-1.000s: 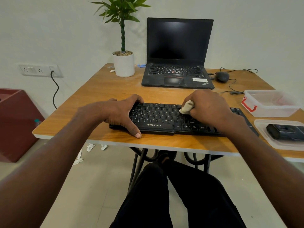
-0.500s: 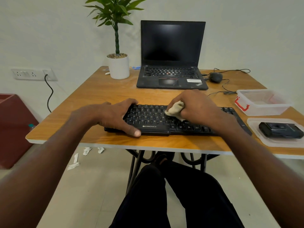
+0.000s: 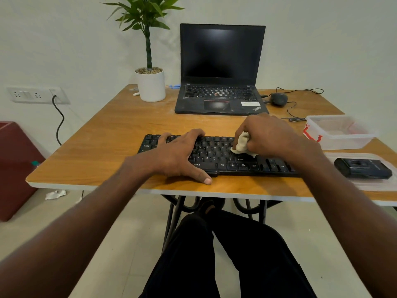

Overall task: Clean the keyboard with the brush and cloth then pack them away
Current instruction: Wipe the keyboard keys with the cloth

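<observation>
A black keyboard (image 3: 223,155) lies along the front of the wooden table (image 3: 120,134). My right hand (image 3: 270,136) is closed around a bunched cream cloth (image 3: 241,144) and presses it on the keys right of the middle. My left hand (image 3: 178,155) lies flat across the keyboard's left half, fingers over the keys and thumb on the front edge. A black brush case (image 3: 363,168) rests on a clear lid (image 3: 378,186) at the right. The empty clear box (image 3: 339,132) with red clips stands behind it.
An open black laptop (image 3: 221,69) sits at the back centre, a potted plant (image 3: 150,82) to its left, a wired mouse (image 3: 279,98) to its right. A red bin (image 3: 15,168) stands on the floor at left. My legs are under the table.
My right hand with the cloth slid left along the keys and then back toward the right. My left hand shifted right along the keyboard, now further over the keys.
</observation>
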Available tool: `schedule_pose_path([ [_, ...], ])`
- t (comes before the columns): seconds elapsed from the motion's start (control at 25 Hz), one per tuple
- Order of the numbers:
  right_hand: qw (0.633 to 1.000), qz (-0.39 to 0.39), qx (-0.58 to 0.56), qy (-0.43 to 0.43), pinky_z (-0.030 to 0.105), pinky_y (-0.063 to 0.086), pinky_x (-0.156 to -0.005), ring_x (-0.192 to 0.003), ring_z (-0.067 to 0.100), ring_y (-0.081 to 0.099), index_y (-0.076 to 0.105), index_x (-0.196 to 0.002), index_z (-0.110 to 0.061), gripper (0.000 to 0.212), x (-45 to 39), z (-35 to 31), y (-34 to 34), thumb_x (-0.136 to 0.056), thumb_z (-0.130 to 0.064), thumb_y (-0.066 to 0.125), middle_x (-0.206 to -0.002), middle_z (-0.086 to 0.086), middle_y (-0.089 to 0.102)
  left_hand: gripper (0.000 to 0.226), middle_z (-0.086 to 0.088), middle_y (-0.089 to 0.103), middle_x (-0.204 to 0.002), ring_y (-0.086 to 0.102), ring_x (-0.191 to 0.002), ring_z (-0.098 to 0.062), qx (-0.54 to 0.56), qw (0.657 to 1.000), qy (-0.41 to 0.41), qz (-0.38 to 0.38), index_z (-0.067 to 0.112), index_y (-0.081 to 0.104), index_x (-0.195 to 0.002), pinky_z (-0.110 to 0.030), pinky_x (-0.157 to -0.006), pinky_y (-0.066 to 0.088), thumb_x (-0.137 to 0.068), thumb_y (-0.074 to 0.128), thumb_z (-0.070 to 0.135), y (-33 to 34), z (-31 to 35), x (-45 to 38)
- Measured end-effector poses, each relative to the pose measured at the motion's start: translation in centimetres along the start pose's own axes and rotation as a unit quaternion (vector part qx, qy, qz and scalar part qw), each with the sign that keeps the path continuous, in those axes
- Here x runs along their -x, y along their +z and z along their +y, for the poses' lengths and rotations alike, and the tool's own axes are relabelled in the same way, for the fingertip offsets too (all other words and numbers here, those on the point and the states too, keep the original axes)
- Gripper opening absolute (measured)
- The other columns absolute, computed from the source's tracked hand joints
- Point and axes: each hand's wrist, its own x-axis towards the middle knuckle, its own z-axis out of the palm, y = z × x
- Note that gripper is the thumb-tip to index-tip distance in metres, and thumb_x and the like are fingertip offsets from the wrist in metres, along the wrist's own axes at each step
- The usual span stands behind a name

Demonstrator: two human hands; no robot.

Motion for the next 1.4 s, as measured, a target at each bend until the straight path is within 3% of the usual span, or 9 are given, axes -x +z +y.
schedule_pose_path([
  [0.08, 0.999, 0.035, -0.018, -0.037, 0.040, 0.057, -0.079, -0.106, 0.018, 0.063, 0.077, -0.115, -0.041, 0.034, 0.0, -1.1, 0.6, -0.089, -0.018, 0.074, -0.117, -0.006, 0.073, 0.130, 0.005, 0.037, -0.165, 0.035, -0.153, -0.023, -0.018, 1.000, -0.001, 0.005, 0.035, 0.012, -0.160, -0.060, -0.127, -0.008, -0.054, 0.068, 0.086, 0.1, 0.0, 0.0],
  [0.2, 0.992, 0.012, -0.068, -0.103, 0.031, 0.047, -0.072, -0.097, 0.014, 0.059, 0.079, -0.109, -0.040, 0.037, 0.2, -2.4, 1.3, -0.088, -0.010, 0.074, -0.103, -0.011, 0.063, 0.127, 0.007, 0.038, -0.163, 0.036, -0.151, -0.021, -0.034, 0.999, -0.004, 0.013, 0.035, 0.014, -0.160, -0.058, -0.127, -0.007, -0.056, 0.066, 0.088, 0.2, 0.1, 0.0],
  [0.4, 0.996, -0.027, -0.049, -0.075, 0.034, 0.048, -0.078, -0.106, 0.014, 0.057, 0.078, -0.110, -0.038, 0.038, 1.4, -0.6, -0.3, -0.089, -0.007, 0.072, -0.114, -0.011, 0.067, 0.123, 0.009, 0.033, -0.166, 0.034, -0.152, -0.020, -0.039, 0.999, -0.007, 0.007, 0.038, 0.016, -0.160, -0.057, -0.125, -0.008, -0.058, 0.065, 0.087, 0.1, 0.3, -0.3],
  [0.6, 0.995, 0.097, -0.012, -0.033, 0.033, 0.043, -0.071, -0.104, 0.018, 0.055, 0.076, -0.115, -0.040, 0.037, 2.7, -0.8, 1.3, -0.089, -0.014, 0.072, -0.113, -0.003, 0.062, 0.111, 0.007, 0.033, -0.166, 0.035, -0.151, -0.021, -0.080, 0.997, 0.000, -0.002, 0.039, 0.015, -0.159, -0.060, -0.125, -0.003, -0.071, 0.049, 0.098, 0.6, -0.3, -0.5],
  [0.72, 0.988, 0.140, -0.053, -0.039, 0.033, 0.041, -0.069, -0.096, 0.018, 0.050, 0.075, -0.120, -0.037, 0.044, 4.0, -0.3, 3.8, -0.088, -0.008, 0.069, -0.105, -0.002, 0.054, 0.097, 0.002, 0.037, -0.166, 0.037, -0.150, -0.020, -0.096, 0.992, -0.011, 0.079, 0.033, 0.021, -0.161, -0.063, -0.122, 0.006, -0.085, 0.015, 0.094, 1.6, 0.3, -1.1],
  [0.84, 0.983, 0.173, -0.033, 0.044, 0.033, 0.041, -0.072, -0.098, 0.019, 0.050, 0.076, -0.118, -0.031, 0.033, 4.1, 1.6, 3.8, -0.091, -0.013, 0.071, -0.110, 0.003, 0.054, 0.082, 0.003, 0.050, -0.153, 0.045, -0.143, -0.019, -0.121, 0.971, -0.007, 0.207, 0.029, 0.040, -0.151, -0.062, -0.121, 0.012, -0.098, 0.007, 0.083, 4.3, 1.4, -1.5],
  [1.04, 0.969, 0.217, -0.109, 0.052, 0.040, 0.051, -0.077, -0.098, 0.019, 0.050, 0.076, -0.117, -0.028, 0.043, 4.3, 2.3, 4.8, -0.086, 0.000, 0.067, -0.109, 0.001, 0.051, 0.060, 0.007, 0.063, -0.133, 0.057, -0.127, -0.017, -0.155, 0.933, 0.000, 0.326, 0.027, 0.061, -0.130, -0.051, -0.117, 0.026, -0.111, 0.015, 0.060, 6.4, 1.5, -1.8],
  [1.24, 0.983, 0.169, -0.061, -0.045, 0.042, 0.039, -0.085, -0.109, 0.021, 0.052, 0.074, -0.121, -0.037, 0.052, 3.8, 1.5, 5.6, -0.083, -0.002, 0.066, -0.122, -0.005, 0.058, 0.041, 0.004, 0.062, -0.120, 0.057, -0.111, -0.020, -0.182, 0.912, 0.025, 0.368, 0.025, 0.066, -0.117, -0.046, -0.104, 0.036, -0.111, 0.030, 0.045, 6.7, 1.4, -1.5],
  [1.4, 0.974, 0.215, -0.037, 0.064, 0.047, 0.044, -0.087, -0.106, 0.021, 0.052, 0.075, -0.116, -0.034, 0.037, 3.9, 2.8, 5.8, -0.088, -0.010, 0.069, -0.113, -0.002, 0.059, 0.035, 0.002, 0.061, -0.116, 0.056, -0.107, -0.021, -0.186, 0.912, 0.017, 0.365, 0.022, 0.066, -0.117, -0.045, -0.102, 0.038, -0.112, 0.036, 0.041, 6.5, 1.5, -1.5],
])
